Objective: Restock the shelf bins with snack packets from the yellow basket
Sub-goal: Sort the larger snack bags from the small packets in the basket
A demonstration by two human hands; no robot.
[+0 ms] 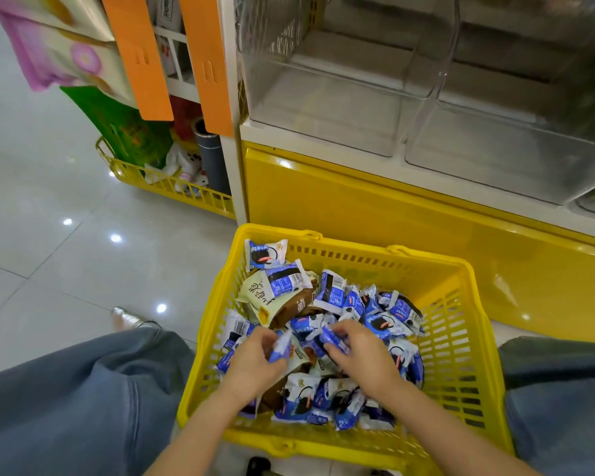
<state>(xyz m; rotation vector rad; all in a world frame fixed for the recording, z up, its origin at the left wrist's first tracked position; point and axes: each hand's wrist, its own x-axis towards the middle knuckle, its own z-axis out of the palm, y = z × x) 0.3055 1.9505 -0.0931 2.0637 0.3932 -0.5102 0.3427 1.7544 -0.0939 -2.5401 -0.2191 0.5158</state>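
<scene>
I'm at the grab step. My left hand (255, 359) curls round 1 blue packet (279, 348), and my right hand (361, 355) pinches a 2nd packet (334, 338). Both are in the yellow basket (358, 250) w/ lots more snack packets (389, 314). Next I lift them up to the clear shelf bins (330, 94). The basket sits on a shiny white floor (66, 218).

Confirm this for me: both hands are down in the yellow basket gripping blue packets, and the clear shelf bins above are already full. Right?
Not quite. The head view shows the clear shelf bins empty, not full. The rest holds: the left hand and right hand are down in the yellow basket, each gripping a blue packet.
</scene>
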